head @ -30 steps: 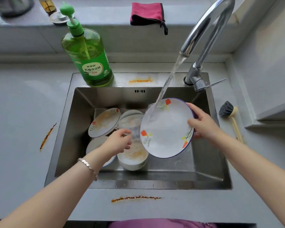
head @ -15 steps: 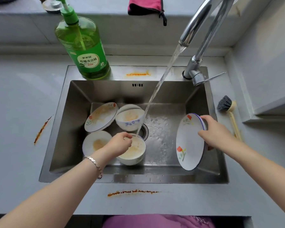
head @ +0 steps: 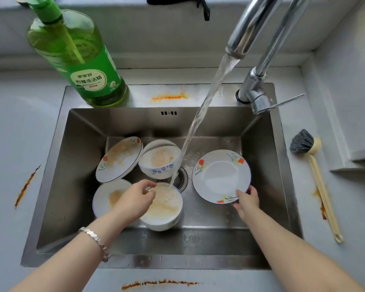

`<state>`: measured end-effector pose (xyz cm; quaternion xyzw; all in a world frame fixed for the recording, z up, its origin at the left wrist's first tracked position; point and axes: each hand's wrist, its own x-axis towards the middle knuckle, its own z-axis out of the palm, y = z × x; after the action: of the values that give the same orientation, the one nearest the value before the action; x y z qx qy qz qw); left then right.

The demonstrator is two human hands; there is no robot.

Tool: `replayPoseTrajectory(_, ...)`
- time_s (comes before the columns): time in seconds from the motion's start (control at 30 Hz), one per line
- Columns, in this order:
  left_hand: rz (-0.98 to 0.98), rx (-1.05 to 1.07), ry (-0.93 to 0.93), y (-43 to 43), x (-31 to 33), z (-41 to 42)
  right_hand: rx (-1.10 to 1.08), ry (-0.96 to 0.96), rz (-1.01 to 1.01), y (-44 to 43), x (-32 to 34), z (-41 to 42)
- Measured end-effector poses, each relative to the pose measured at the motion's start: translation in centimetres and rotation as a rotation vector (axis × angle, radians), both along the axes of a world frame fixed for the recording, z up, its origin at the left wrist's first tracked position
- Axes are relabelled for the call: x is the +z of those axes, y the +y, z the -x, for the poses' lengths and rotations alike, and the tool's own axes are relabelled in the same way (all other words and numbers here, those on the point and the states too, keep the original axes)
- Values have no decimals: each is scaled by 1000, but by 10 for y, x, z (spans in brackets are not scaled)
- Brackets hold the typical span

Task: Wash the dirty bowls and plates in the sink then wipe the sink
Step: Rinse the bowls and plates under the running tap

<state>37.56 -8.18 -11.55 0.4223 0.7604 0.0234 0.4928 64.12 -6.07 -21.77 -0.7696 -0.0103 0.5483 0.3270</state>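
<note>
A clean flowered plate [head: 219, 175] lies face up on the right of the steel sink [head: 82, 186], and my right hand [head: 247, 202] grips its near rim. My left hand [head: 135, 199] pinches the rim of a dirty bowl [head: 164, 209] at the front middle of the sink. Water from the tap [head: 249, 26] streams down beside that bowl, near the drain [head: 182, 179]. A second dirty bowl [head: 159, 159] sits behind it. One dirty plate [head: 119, 159] leans at the back left, and another dirty plate [head: 108, 197] lies under my left wrist.
A green dish soap bottle [head: 80, 60] stands on the sink's back left ledge. A dish brush [head: 312, 165] lies on the counter to the right. Orange-brown smears mark the counter [head: 25, 188] and the sink's front edge [head: 158, 283]. A dark cloth [head: 177, 1] hangs on the back ledge.
My right hand has carried the rinsed plate out of the stream and lowered it flat onto the sink's right side. My left hand has stayed at the front bowl.
</note>
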Motion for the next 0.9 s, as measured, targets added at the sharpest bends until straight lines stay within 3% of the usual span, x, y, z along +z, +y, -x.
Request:
replayPoseTrajectory(0.13, 14, 26, -1, -2, -6, 5, -43, -14, -6, 2, -16, -1)
replayPoseTrajectory(0.33, 49, 140, -77, -14, -7, 10, 91, 21, -37, -5, -22, -4)
replayPoseTrajectory(0.57, 67, 319, -134, -16, -4, 36, 730, -317, 21, -6, 6, 8)
replayPoseTrajectory(0.73, 24, 622, -155, -1, -15, 74, 1197, -297, -6, 3, 55, 57)
replayPoseTrajectory(0.9, 24, 831, -197, 20, -39, 103, 1366, -307, -132, 3, 92, 114)
